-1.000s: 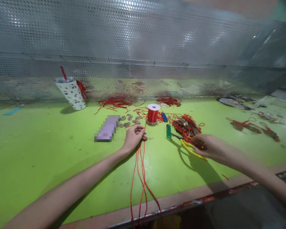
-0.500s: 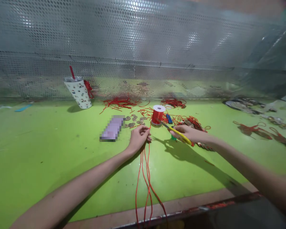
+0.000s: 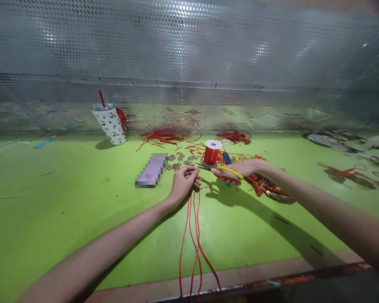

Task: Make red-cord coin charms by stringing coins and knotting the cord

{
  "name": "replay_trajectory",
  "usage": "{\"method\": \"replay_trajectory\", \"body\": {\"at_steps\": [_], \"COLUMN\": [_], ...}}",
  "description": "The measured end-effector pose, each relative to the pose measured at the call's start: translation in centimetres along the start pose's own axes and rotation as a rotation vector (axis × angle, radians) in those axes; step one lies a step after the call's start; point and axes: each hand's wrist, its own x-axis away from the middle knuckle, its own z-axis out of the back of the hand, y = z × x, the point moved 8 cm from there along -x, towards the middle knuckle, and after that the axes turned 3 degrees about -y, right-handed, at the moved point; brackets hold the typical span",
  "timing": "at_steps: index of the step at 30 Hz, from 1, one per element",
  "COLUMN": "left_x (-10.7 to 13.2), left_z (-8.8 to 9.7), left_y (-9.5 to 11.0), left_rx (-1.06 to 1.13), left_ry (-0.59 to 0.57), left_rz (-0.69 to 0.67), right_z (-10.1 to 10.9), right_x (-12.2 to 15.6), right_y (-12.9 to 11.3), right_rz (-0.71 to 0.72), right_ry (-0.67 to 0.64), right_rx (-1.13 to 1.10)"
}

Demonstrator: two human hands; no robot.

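Observation:
Pinched in my left hand (image 3: 185, 182) are several strands of red cord (image 3: 196, 235), which hang down over the table's front edge. My right hand (image 3: 235, 171) is closed around yellow-handled scissors (image 3: 228, 171). Their blades point left and reach the cord just above my left fingertips; whether they are parted or closed on it I cannot tell. Right behind the blades stands a spool of red cord (image 3: 211, 155) with white flanges. Several round metal coins (image 3: 177, 166) lie beyond my left hand. Something green shows under my right hand, mostly hidden.
A blurred-out purple phone-like slab (image 3: 152, 170) lies left of my left hand. Farther back are a white patterned tumbler (image 3: 110, 124) and red cord scraps (image 3: 162, 137). A blue lighter-like object (image 3: 227, 158) sits by the spool. Red-corded coin strings (image 3: 265, 189) lie under my right forearm.
My right hand has moved left with the scissors, bringing the blades from in front of the spool to the cord at my left fingertips. My left hand keeps its hold.

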Motion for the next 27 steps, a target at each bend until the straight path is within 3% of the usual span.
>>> {"method": "replay_trajectory", "body": {"at_steps": [5,8,16,23,27], "left_x": [0.0,0.0,-0.1,-0.1,-0.1], "left_z": [-0.1,-0.1,0.2,0.3,0.4], "left_y": [0.0,-0.1,0.3,0.4,0.4], "left_rx": [-0.009,-0.017,-0.069,-0.103,-0.119], "left_ry": [-0.011,-0.017,0.009,0.025,0.028], "left_rz": [-0.001,-0.005,-0.050,-0.063,-0.068], "right_z": [-4.1,-5.0,-5.0,-4.7,-4.5], "right_x": [-0.4,0.1,-0.3,-0.1,-0.5], "right_y": [-0.4,-0.8,-2.2,-1.9,-1.5], "right_rz": [-0.074,-0.105,-0.086,-0.061,0.024], "right_ry": [-0.494,-0.630,-0.636,-0.530,-0.464], "right_rx": [-0.150,-0.255,-0.214,-0.233,-0.196]}}
